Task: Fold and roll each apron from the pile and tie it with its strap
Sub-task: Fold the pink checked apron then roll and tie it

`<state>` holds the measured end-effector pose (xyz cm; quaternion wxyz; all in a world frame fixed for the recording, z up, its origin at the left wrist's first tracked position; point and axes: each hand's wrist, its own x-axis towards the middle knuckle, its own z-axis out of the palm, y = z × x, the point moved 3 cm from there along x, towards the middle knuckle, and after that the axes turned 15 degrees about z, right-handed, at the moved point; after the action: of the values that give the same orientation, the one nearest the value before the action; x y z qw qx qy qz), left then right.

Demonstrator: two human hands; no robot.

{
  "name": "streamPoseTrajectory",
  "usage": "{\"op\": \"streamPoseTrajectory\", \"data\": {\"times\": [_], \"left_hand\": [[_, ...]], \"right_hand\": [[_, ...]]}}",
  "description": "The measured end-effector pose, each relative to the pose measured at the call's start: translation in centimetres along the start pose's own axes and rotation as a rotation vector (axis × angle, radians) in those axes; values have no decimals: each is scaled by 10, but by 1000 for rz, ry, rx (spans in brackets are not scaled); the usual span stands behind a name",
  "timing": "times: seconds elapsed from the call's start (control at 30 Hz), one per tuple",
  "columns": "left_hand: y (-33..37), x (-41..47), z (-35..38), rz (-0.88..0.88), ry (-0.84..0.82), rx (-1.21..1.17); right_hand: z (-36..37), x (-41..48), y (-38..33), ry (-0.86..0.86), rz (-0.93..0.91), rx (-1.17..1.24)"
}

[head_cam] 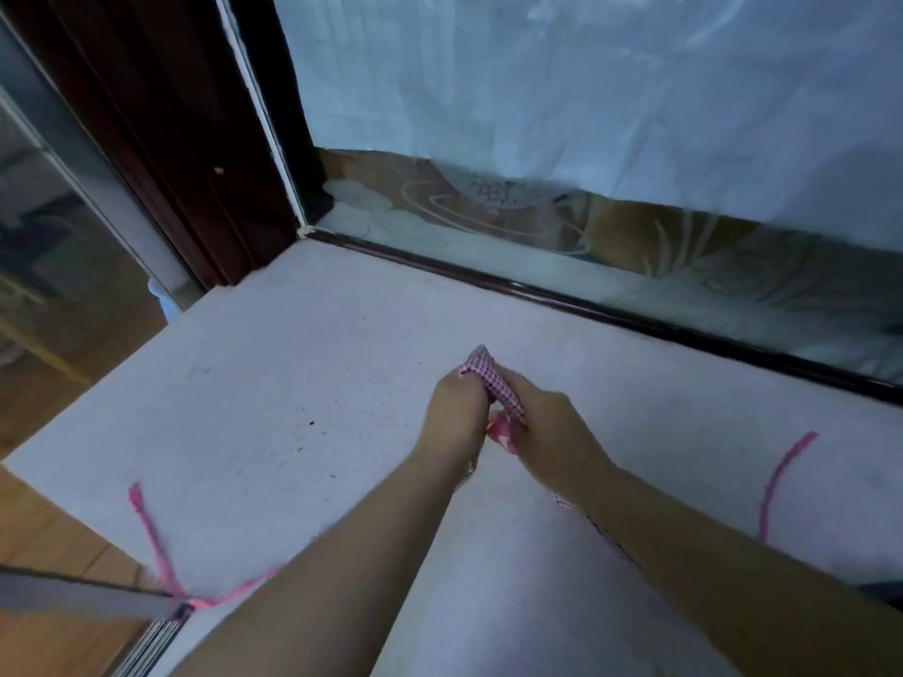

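A pink-and-white checked apron (490, 381) lies on the pale stone sill (273, 364), its white underside spread toward me between my forearms. My left hand (457, 408) and my right hand (547, 432) meet at its far end, both gripping a bunched point of checked cloth that sticks up between them. A short pink strap loop hangs just under my right hand's fingers. One pink strap (156, 539) trails off the sill's near left edge; another pink strap (777, 481) curves on the right.
A dark window frame rail (586, 305) runs along the sill's far edge, with patterned glass and a pale curtain (586, 90) behind it. A dark wooden post (195, 163) stands at the far left. Wood floor shows beyond the sill's left edge.
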<state>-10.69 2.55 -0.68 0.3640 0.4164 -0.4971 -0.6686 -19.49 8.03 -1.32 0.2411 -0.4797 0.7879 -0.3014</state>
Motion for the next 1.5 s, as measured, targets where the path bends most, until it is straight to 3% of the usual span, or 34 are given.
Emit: {"op": "streamPoseTrajectory", "data": {"times": [0.13, 0.37, 0.5, 0.67, 0.77, 0.9, 1.03, 1.13, 1.27, 1.5], "left_hand": [[92, 4, 12, 9, 19, -345], [207, -22, 4, 98, -87, -507], [253, -36, -2, 214, -110, -549], [291, -57, 0, 330, -161, -501], [303, -67, -3, 395, -176, -522], [310, -74, -8, 337, -246, -541], [318, -76, -14, 309, -276, -553], [328, -72, -22, 315, -284, -520], [340, -74, -35, 312, -349, -442], [355, -87, -42, 346, -432, -292]], "right_hand": [[-56, 13, -67, 49, -90, -45], [-110, -17, -147, 224, -319, -77], [-140, -34, -177, 354, -408, -211], [-159, -48, -205, 662, -550, -400], [-154, -50, -207, 701, -504, -476], [-159, -48, -208, 725, -549, -437], [-152, -48, -217, 560, -566, -401], [-150, -49, -219, 231, -525, -156], [-157, -48, -218, 5, -379, 186], [-169, -39, -228, -420, -311, 360]]}}
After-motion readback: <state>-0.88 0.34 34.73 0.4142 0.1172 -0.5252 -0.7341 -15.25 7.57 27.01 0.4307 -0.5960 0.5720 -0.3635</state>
